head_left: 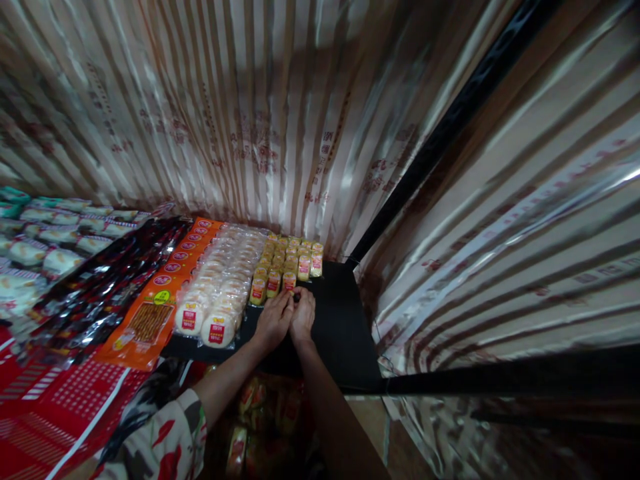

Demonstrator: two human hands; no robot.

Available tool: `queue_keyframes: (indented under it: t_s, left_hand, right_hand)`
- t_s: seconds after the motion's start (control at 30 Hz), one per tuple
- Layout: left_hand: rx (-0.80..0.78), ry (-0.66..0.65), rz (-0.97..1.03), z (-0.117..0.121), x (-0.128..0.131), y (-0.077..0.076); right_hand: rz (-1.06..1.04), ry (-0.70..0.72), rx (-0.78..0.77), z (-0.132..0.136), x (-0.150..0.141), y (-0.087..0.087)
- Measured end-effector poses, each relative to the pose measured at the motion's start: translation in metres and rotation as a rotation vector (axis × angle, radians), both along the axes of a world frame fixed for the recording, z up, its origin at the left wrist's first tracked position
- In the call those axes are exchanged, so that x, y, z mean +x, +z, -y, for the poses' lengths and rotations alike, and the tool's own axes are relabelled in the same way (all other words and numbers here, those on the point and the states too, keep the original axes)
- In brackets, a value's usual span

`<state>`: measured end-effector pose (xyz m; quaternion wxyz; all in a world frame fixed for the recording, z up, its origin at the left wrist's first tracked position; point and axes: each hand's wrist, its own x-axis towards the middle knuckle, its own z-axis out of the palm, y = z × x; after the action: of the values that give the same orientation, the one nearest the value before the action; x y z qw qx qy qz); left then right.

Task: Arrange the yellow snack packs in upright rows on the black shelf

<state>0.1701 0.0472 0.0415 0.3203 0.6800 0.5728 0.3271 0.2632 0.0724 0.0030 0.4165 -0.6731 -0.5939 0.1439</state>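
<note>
Several small yellow snack packets (pixel 273 283) with red labels stand in rows on a black shelf (pixel 337 320). At the near edge of these rows, one yellow snack packet (pixel 289 281) is between the fingertips of both hands. My left hand (pixel 275 321) has its fingers closed at the lower left of that packet. From the right, my right hand (pixel 303 313) closes with curled fingers at the same spot. The hands touch or nearly touch, and they hide the packet's near end.
Left of the yellow packets lie clear-wrapped round white crackers (pixel 218 328), an orange snack bag (pixel 153 317), dark shiny packs (pixel 120 287) and white packs (pixel 63 260). More packets (pixel 237 443) sit below the shelf, beside a red basket (pixel 65 407). A black post (pixel 425 147) and printed sheeting (pixel 280 120) stand behind.
</note>
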Motion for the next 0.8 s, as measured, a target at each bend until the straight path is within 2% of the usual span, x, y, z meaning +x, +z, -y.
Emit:
queue_keyframes:
  t_s: [0.27, 0.5, 0.63, 0.8]
  left_hand:
    - [-0.033, 0.005, 0.028, -0.002, 0.002, -0.015]
    - [0.050, 0.090, 0.043, 0.020, -0.005, -0.013]
    - [0.043, 0.107, 0.073, 0.050, -0.014, -0.014]
    - [0.049, 0.016, 0.077, 0.106, -0.031, -0.025]
  right_hand:
    - [0.016, 0.040, -0.001, -0.002, 0.000, -0.007]
    - [-0.047, 0.036, 0.067, 0.013, 0.005, 0.002]
    - [-0.137, 0.060, 0.135, 0.044, 0.003, 0.011]
    - [-0.266, 0.157, 0.121, 0.111, -0.010, 0.013]
